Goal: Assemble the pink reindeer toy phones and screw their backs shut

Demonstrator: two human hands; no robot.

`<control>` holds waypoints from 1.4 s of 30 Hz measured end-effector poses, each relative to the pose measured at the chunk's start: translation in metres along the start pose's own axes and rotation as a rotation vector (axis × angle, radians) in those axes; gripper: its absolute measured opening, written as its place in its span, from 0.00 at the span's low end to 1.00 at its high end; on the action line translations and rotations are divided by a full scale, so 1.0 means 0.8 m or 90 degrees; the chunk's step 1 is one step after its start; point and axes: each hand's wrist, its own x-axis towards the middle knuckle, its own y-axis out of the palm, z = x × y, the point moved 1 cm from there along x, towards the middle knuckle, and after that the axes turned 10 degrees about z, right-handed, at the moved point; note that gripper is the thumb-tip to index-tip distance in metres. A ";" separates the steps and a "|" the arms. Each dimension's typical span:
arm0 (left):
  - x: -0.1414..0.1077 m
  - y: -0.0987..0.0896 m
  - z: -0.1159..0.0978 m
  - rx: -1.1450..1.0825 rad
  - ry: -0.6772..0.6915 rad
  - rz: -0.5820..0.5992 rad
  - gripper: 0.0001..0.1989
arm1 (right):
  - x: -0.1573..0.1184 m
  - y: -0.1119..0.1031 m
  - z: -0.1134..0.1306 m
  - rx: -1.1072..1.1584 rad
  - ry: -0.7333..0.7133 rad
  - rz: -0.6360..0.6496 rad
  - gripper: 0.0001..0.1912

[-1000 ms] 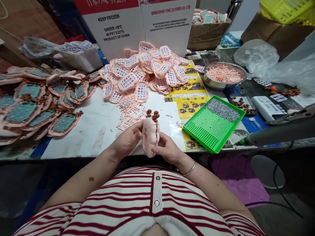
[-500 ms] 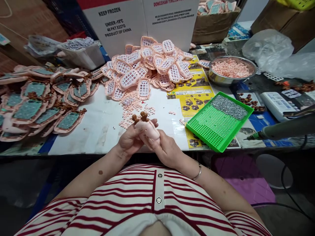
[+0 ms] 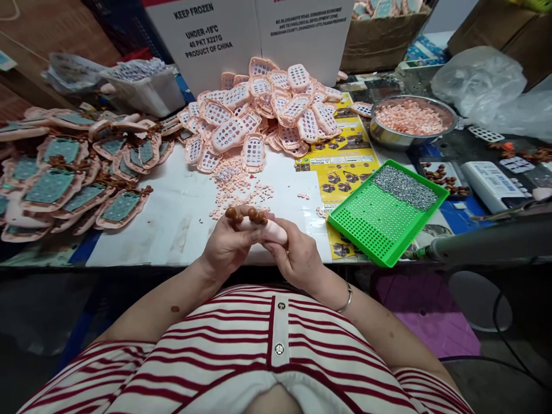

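In front of my chest, above the table's front edge, both hands grip a pale pink plastic toy casing (image 3: pixel 275 232) with brown rounded knobs (image 3: pixel 257 215) along its far edge. My left hand (image 3: pixel 226 241) is closed on its left end, thumb across the near face. Closed round the right end is my right hand (image 3: pixel 302 256). The fingers hide much of the casing. Just beyond them lie scattered small pink pieces (image 3: pixel 241 192) and a heap of pink panels with rows of holes (image 3: pixel 253 152).
Casings with green boards (image 3: pixel 52 188) are piled at left. A green perforated tray (image 3: pixel 362 227) of small metal screws lies at right, below a steel bowl (image 3: pixel 407 138) of pink pieces. A grey tool (image 3: pixel 483 244) juts in from the right. White cartons (image 3: pixel 241 34) stand behind.
Both hands have turned the casing, so its brown knobs now spread along the far edge. The grey tool at right has shifted slightly left and down in view.
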 end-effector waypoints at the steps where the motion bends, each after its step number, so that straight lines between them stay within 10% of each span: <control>1: 0.000 0.001 0.000 -0.008 0.010 0.000 0.18 | 0.001 -0.001 0.000 0.014 -0.016 -0.006 0.22; 15: -0.011 0.009 -0.002 0.369 0.216 0.087 0.12 | -0.014 0.034 -0.038 0.335 0.050 -0.086 0.21; 24: -0.010 0.003 0.009 0.507 0.146 0.090 0.22 | -0.007 0.037 -0.045 0.678 0.228 -0.129 0.22; 33: -0.004 0.009 0.002 0.339 0.077 0.015 0.17 | 0.000 0.049 -0.048 0.488 0.226 -0.131 0.24; 38: 0.014 -0.017 -0.003 0.002 -0.073 -0.007 0.18 | 0.023 0.027 -0.022 0.239 0.154 -0.019 0.30; 42: 0.015 -0.029 -0.003 -0.165 -0.027 -0.031 0.20 | 0.026 0.025 -0.003 -0.004 0.084 0.091 0.38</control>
